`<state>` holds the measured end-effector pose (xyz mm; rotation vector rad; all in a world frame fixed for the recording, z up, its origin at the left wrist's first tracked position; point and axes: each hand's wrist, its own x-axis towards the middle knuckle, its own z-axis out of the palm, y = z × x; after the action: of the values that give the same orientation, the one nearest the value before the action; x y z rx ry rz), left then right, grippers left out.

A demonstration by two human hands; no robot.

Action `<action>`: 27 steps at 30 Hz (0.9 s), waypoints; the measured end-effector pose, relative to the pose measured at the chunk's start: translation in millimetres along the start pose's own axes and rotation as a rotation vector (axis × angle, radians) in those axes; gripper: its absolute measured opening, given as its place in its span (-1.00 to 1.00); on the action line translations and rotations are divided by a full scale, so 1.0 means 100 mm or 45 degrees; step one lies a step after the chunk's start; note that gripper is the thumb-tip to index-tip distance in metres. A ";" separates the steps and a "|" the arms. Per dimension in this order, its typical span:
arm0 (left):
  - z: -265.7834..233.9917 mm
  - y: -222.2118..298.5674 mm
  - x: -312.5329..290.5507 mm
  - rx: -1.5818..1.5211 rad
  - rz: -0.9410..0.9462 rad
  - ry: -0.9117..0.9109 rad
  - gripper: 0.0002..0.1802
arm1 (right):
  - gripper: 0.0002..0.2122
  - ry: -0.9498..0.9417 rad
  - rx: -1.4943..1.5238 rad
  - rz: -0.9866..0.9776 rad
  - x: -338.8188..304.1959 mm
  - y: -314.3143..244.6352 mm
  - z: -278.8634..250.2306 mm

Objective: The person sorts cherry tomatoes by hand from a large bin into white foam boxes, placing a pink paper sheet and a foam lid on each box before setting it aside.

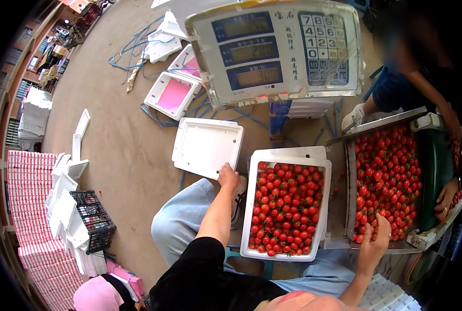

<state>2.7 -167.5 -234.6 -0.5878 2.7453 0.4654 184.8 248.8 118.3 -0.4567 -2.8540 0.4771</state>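
Head view: the left hand (228, 175) is seen clasped on the near edge of a white rectangular foam lid (208, 146), which lies flat on the brown concrete floor (127, 155) just left of a white foam box filled with red cherry tomatoes (287, 210). The right hand (374, 233) is reached into a metal sorting tray heaped with cherry tomatoes (348, 171), its fingers curled over the fruit at the near end; whether any is actually pinched cannot be told. The step in hand is judged to be the closing of a filled box, with the lid being fetched; for that, the lid would have to be lifted, turned square and set down over the rim. A digital weighing scale with keypad (277, 49) is mounted above the box. Another person's hand (447, 198) is rested on the tray's far side. A black plastic crate (93, 220) and stacked pink cartons (31, 207) are kept well apart at the left.
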 end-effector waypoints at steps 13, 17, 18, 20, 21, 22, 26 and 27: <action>-1.51 -0.10 -1.49 -0.933 0.370 0.544 -0.68 | -0.73 0.151 0.255 -0.190 -0.04 -0.21 0.15; -1.77 -0.24 -2.32 -0.864 0.635 0.473 -0.58 | -0.78 -0.107 0.631 -0.432 -0.39 -0.55 0.13; -1.85 -0.45 -2.41 -0.785 0.622 0.448 -0.57 | -0.80 -0.128 0.730 -0.442 -0.50 -0.56 0.10; -2.11 -0.90 -2.44 -0.685 0.735 0.659 -0.54 | -0.86 -0.004 0.885 -0.308 -0.77 -0.40 -0.11; -2.35 -1.06 -2.44 -0.713 0.863 0.792 -0.51 | -0.89 0.156 0.906 -0.162 -0.89 -0.26 -0.26; -2.60 -1.18 -2.41 -0.640 0.945 0.829 -0.50 | -0.92 0.304 1.022 0.067 -1.06 0.03 -0.32; -3.25 -1.34 -2.28 -0.936 0.832 1.027 -0.37 | -0.87 0.766 0.864 0.833 -1.94 1.61 0.12; -3.28 -1.20 -2.33 -1.036 0.712 0.985 -0.36 | -0.83 0.713 0.624 0.970 -2.28 2.06 0.59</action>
<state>187.8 -312.3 112.8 -0.1246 3.3544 1.8816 436.1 341.5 -43.4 -1.3198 -1.8651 0.9508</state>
